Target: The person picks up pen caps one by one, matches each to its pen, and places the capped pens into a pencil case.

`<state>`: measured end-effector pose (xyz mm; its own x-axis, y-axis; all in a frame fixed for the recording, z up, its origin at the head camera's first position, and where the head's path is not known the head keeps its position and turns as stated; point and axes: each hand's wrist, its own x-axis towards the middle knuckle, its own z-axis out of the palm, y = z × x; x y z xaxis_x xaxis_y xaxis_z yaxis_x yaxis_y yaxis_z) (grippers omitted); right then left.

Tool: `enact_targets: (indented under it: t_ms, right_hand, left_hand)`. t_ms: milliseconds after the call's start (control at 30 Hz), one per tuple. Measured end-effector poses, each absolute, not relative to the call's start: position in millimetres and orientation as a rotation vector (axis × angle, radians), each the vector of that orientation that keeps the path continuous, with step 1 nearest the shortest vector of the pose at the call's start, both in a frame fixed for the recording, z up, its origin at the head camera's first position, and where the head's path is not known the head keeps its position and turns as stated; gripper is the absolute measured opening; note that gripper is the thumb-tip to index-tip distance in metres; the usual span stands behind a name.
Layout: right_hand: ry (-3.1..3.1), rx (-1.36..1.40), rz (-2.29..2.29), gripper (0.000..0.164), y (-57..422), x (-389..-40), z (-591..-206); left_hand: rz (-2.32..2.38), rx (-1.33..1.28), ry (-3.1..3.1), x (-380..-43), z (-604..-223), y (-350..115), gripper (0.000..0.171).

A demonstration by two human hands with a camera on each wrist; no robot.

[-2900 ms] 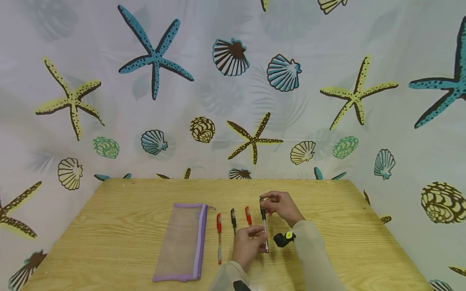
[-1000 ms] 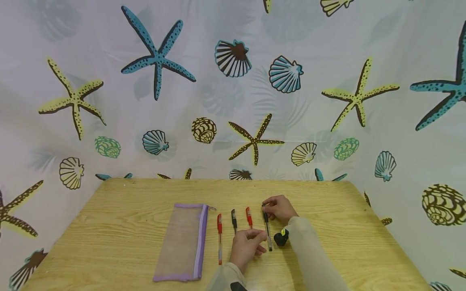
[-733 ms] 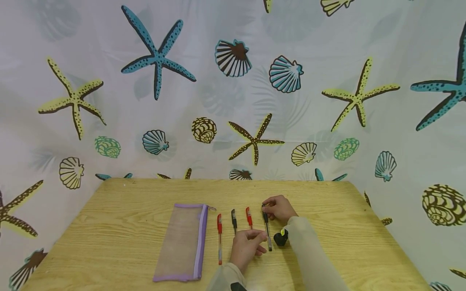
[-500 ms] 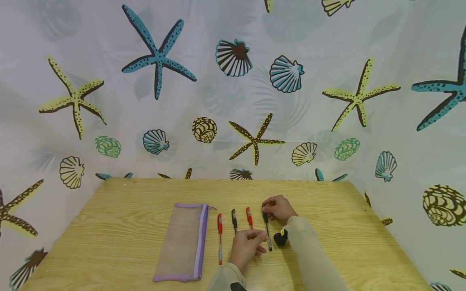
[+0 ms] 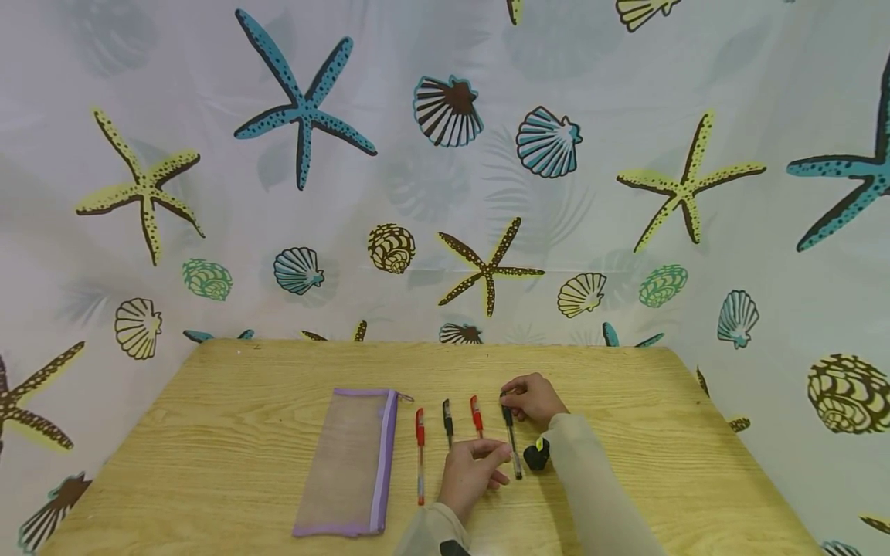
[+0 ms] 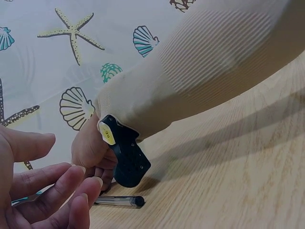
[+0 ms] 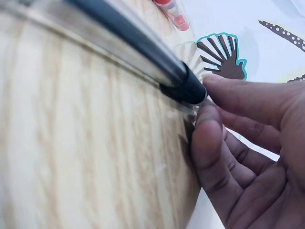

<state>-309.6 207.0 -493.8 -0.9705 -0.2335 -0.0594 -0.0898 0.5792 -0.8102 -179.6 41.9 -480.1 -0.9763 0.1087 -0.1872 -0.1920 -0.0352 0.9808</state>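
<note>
A black-capped clear pen [image 5: 511,442] lies on the table at the right end of a row of pens. My right hand [image 5: 534,400] pinches its capped far end between thumb and fingers; the right wrist view shows the fingertips at the end of the black cap [image 7: 183,86]. My left hand [image 5: 471,472] hovers by the pen's near half, fingers loosely bent and holding nothing. In the left wrist view, the pen's near tip [image 6: 138,201] rests on the wood beyond the left fingers [image 6: 47,191]. Leftward lie a red pen [image 5: 476,413] and another black pen [image 5: 448,417], their lower parts behind my left hand.
Another red pen [image 5: 420,455] lies fully visible at the row's left end. Beside it is a flat mesh zip pouch [image 5: 348,463] with purple edging. A patterned curtain [image 5: 445,185] encloses the back and sides of the wooden table [image 5: 208,448].
Earlier both hands held the black pen; my left fingers have since let go of it, and it has been lowered onto the table. Over the last second almost nothing moves.
</note>
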Motion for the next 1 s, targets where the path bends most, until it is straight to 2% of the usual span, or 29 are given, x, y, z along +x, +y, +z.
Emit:
enact_targets:
  t_ms: [733, 1000]
  right_hand:
    - [2.576, -0.213, -1.447, 0.022, 207.4, -312.3, -497.3]
    - [2.576, -0.197, -1.45, 0.025, 207.6, -310.2, -495.4]
  left_hand:
    - [2.133, -0.059, 2.026, -177.9, -481.0, 40.0, 0.025]
    - [2.123, -0.059, 2.041, -176.6, -478.9, 37.1, 0.029]
